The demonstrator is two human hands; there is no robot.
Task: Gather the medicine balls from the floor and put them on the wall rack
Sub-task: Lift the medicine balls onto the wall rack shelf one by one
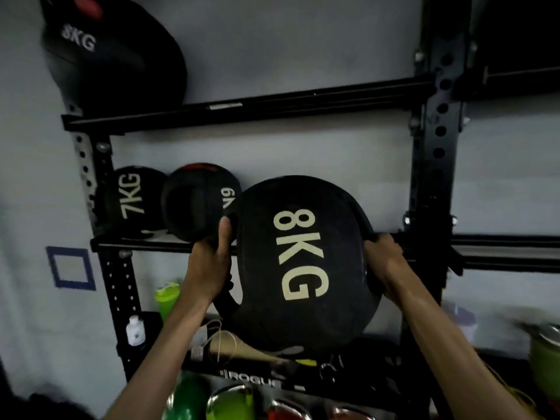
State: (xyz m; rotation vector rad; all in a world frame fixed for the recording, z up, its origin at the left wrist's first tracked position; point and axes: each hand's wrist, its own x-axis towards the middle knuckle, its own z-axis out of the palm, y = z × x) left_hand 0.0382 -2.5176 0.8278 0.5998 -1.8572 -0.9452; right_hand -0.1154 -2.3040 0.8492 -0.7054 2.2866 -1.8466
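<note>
A black medicine ball marked 8KG (300, 262) is held up in front of the middle shelf of the black wall rack (433, 140). My left hand (209, 265) grips its left handle, and my right hand (385, 262) grips its right handle. On that middle shelf, left of the held ball, sit a 7KG ball (127, 198) and a 6KG ball (197, 201). Another 8KG ball (112, 50) rests on the top shelf at the upper left.
The top shelf bar (242, 109) is bare right of its ball. Below the held ball sit a green shaker bottle (166, 298), a small white bottle (135, 330) and several coloured items. A blue tape square (71, 268) marks the wall at left.
</note>
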